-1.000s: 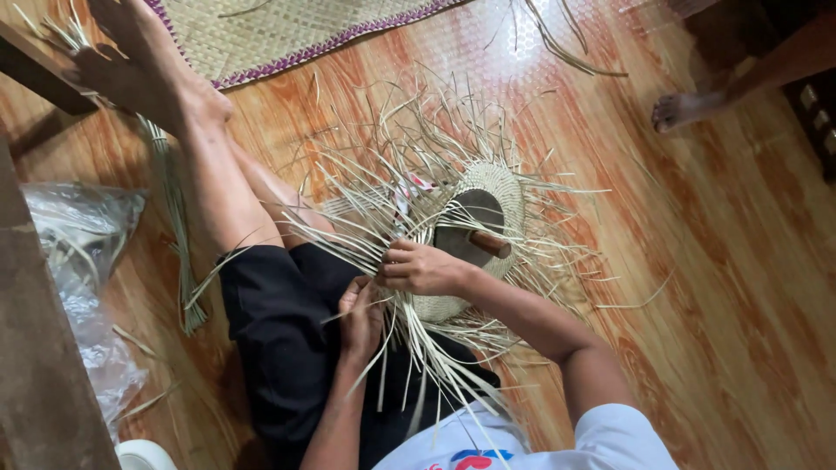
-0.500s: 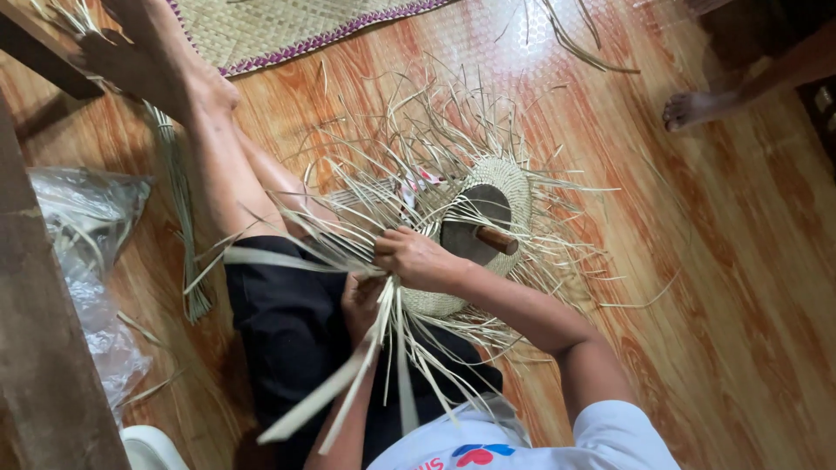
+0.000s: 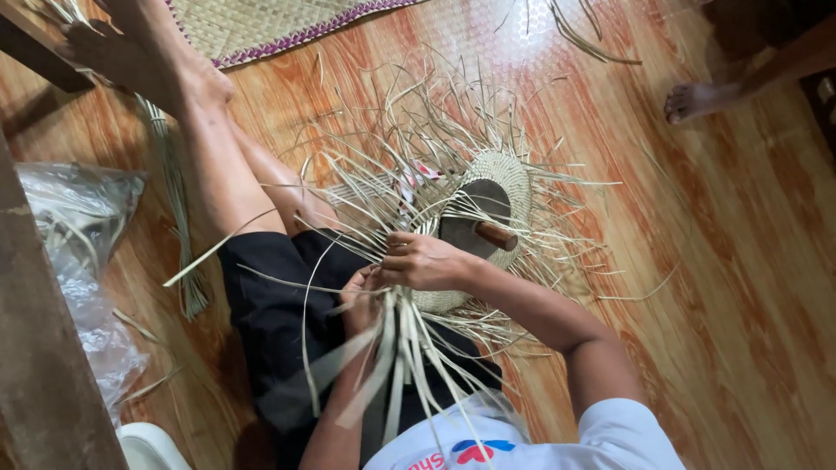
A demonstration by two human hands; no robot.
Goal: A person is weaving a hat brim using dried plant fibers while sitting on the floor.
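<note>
The right hand (image 3: 427, 261) pinches pale straw strips (image 3: 396, 344) against the edge of a round woven piece (image 3: 501, 178), fingers pressed together so the strands stay taut. Just below, the left hand (image 3: 359, 296) curls shut around the same bundle, gathering it. Beyond the fingers a dark disc with a wooden handle (image 3: 477, 228) weighs the weave flat on the wooden floor (image 3: 740, 287).

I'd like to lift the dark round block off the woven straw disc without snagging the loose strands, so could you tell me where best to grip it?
Probably by the short brown wooden handle that sticks out from the dark round block, coming from the bare-floor side. It points away from both hands, the left hand and right hand, which work the strands there.
</note>
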